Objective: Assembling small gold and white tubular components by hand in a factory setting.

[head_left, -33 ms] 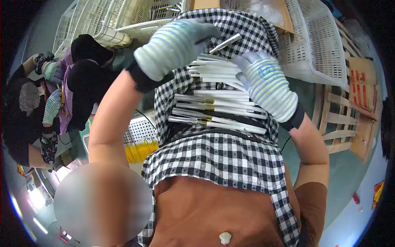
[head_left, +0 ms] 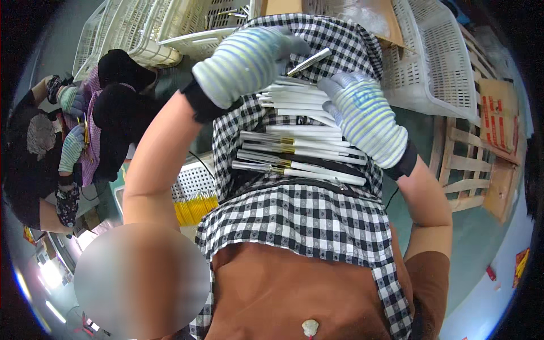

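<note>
Nearest you, the white rods lie stacked on your checked apron, held up as a cradle, their long axes running left to right across your body, brass bands toward the left. Your right hand, gloved, rests flat and open on the right ends of the rods, so it is the nearer one. Farther up, your left hand, also gloved, curls closed around a single metal-tipped rod angled above the far edge of the stack. Beyond stand white plastic baskets.
</note>
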A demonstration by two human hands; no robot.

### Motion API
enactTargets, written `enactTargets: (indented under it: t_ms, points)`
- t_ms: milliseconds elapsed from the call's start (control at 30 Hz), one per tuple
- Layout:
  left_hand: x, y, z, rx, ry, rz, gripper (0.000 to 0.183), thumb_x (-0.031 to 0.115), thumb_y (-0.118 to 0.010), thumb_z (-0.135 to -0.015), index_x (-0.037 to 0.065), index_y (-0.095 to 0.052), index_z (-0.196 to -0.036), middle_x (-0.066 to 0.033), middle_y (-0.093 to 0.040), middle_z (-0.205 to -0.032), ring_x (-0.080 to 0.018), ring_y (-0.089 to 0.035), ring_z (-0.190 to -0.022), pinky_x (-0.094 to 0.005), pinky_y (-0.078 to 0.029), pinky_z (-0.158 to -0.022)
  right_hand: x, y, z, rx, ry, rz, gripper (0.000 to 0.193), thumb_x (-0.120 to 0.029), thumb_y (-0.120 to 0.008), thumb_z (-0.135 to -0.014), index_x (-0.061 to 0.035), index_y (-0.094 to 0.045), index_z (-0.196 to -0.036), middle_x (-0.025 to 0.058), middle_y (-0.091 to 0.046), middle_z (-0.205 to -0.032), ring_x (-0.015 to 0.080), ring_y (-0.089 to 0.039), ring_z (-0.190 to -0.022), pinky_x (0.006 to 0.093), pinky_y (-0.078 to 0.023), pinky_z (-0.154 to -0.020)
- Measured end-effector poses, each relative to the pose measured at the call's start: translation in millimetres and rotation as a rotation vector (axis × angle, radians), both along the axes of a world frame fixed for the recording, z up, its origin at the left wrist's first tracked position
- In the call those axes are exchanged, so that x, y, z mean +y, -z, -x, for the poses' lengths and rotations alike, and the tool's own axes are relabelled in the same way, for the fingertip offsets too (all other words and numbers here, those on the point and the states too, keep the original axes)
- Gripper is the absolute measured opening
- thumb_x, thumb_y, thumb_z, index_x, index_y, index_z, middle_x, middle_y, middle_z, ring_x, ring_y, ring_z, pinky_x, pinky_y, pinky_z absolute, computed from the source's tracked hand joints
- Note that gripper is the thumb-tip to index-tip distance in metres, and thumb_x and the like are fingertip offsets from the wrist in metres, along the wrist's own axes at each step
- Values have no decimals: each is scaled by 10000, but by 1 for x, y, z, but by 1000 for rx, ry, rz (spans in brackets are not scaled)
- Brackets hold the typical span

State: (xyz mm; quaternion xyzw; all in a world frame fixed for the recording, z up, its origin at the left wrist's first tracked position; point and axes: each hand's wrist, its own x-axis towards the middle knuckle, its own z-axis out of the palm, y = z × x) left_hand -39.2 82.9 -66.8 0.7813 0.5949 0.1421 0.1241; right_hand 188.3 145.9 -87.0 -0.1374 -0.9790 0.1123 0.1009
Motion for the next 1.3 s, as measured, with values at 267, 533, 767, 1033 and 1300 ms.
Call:
enactTargets:
  t_ms: [267,533,767,1033,1300]
  points:
    - [38,27,-9,513,153,-21,266,277,-579,-862,240,-650,-1116,-81,-611,-1050,-281,-621,-883,-381,-509,-752,-10,-3,-4,35,-46,122,251,-114,-639,-757,-21,-578,-982,150,-572,-935,335,-551,-902,430,-441,-807]
    - [-14,0,29,-109,51,-255,306,118,-702,-763,63,-630,-1056,-112,-592,-1146,-281,-571,-1055,-374,-461,-896,-16,-31,-30,219,-17,125,254,-169,-628,-812,-88,-625,-1053,98,-632,-829,292,-602,-703,405,-475,-628]
    - [-76,-13,14,-749,-37,165,283,112,-615,-889,13,-591,-1153,-77,-657,-988,-135,-609,-921,-267,-467,-838,-10,-52,-46,137,31,53,355,-207,-664,-809,-117,-619,-1150,59,-565,-728,240,-545,-607,364,-427,-549]
    - [-98,-24,-12,-495,-78,108,243,145,-645,-847,9,-630,-1048,-140,-670,-846,-260,-668,-785,-329,-511,-706,-16,-68,-41,115,-129,-91,348,-171,-667,-775,-99,-586,-1106,62,-541,-634,233,-536,-502,371,-404,-434]
    - [-127,-33,-57,-267,-62,188,223,229,-647,-805,57,-619,-944,-142,-628,-733,-342,-619,-680,-418,-484,-595,-42,-39,-54,-25,-218,233,164,-194,-599,-817,-60,-635,-905,99,-559,-594,264,-563,-490,396,-425,-443]
